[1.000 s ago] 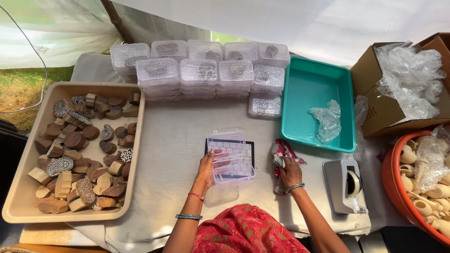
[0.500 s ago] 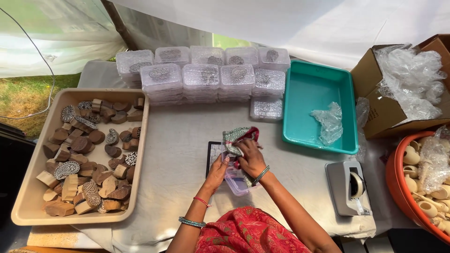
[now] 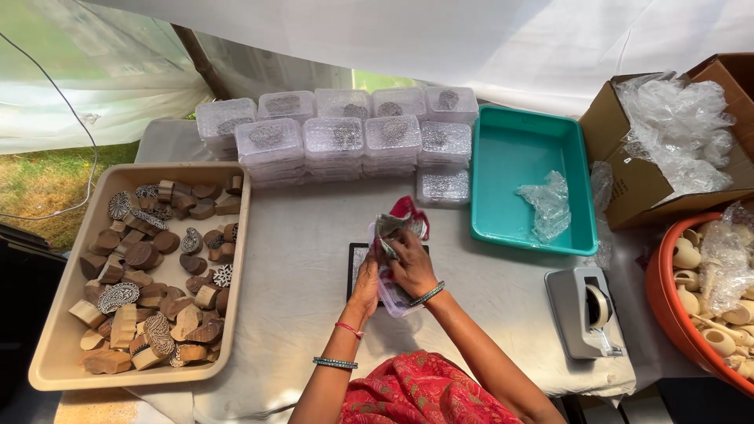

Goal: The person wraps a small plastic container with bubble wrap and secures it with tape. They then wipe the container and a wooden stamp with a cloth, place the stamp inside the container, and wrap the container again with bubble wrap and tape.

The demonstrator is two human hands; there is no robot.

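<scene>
Over the cloth-covered worktop (image 3: 314, 267) our right hand (image 3: 408, 263) pinches a patterned cloth pouch (image 3: 390, 225) into the clear plastic box (image 3: 393, 294) our left hand (image 3: 366, 284) steadies, filled boxes (image 3: 338, 137) already stacked behind, many carved wooden blocks (image 3: 149, 275) left.

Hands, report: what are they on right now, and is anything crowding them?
Right hand pressing cloth into clear plastic box. Left hand steadying the box. Tape dispenser, teal tray stand apart.

A tented outdoor craft packing stall: carved wooden blocks (image 3: 149, 275) fill a tray left of the fingers (image 3: 397, 245), stacked plastic boxes (image 3: 338, 137) beyond them.
</scene>
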